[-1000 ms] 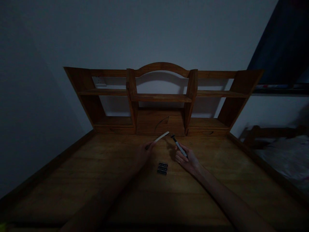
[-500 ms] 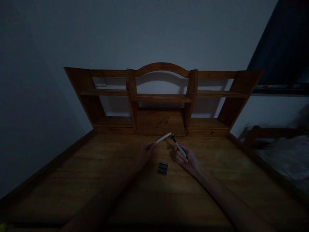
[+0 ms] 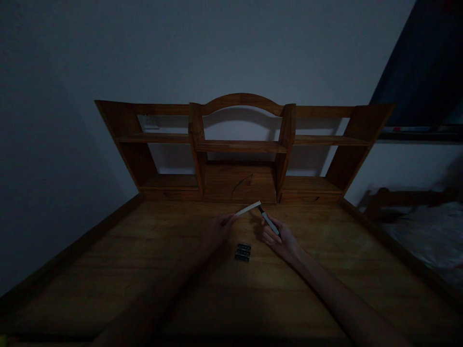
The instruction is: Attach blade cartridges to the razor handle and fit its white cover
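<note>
Closed round one end of a thin, flat pale stick (image 3: 248,208) is my left hand (image 3: 219,231), left of the desk's middle. The stick points up and to the right, slightly bowed. My right hand (image 3: 278,238) grips a razor-like tool (image 3: 270,223) with a pale grey handle and dark neck. Its small head meets or overlaps the stick's far tip; dim light hides whether they touch. On the desk between my forearms lies a small pack of dark, ribbed pieces (image 3: 243,252), set in several rows.
The wooden desk (image 3: 162,289) has raised side edges. A wooden shelf unit (image 3: 242,146) with compartments and low drawers stands along its back against the wall. To the right are a dark window or curtain (image 3: 423,72) and pale bedding or plastic (image 3: 430,231).
The stick's tip has moved slightly right, over the head of the razor-like tool, which showed beside it before. My right hand has barely moved. The dark pack stays put.
</note>
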A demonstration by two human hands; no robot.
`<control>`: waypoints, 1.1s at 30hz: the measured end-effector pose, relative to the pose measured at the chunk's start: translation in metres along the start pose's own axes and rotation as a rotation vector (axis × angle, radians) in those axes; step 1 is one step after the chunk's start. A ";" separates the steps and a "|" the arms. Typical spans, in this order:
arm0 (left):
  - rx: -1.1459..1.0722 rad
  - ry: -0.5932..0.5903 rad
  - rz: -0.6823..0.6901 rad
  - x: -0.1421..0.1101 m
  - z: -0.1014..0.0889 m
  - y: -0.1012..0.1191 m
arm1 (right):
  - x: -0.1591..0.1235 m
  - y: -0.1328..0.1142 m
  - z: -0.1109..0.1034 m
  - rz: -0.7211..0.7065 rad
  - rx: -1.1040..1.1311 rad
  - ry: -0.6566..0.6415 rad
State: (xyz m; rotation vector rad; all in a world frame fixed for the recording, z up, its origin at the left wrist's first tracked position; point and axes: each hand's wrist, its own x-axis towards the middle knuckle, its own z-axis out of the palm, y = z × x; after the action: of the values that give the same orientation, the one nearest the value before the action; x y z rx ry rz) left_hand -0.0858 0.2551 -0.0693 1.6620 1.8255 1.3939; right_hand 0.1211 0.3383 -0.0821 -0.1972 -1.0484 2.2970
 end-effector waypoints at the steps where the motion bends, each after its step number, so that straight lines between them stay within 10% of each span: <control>1: -0.001 0.007 -0.004 0.000 -0.001 0.001 | 0.000 0.000 0.000 0.003 0.002 0.002; 33: -0.044 0.096 0.032 0.001 -0.002 -0.003 | -0.003 -0.004 0.004 -0.028 0.039 -0.011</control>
State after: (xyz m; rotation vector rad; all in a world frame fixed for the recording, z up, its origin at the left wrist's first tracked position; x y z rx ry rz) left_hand -0.0896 0.2558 -0.0701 1.6354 1.8122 1.5408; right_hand 0.1240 0.3364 -0.0767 -0.1533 -1.0047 2.2941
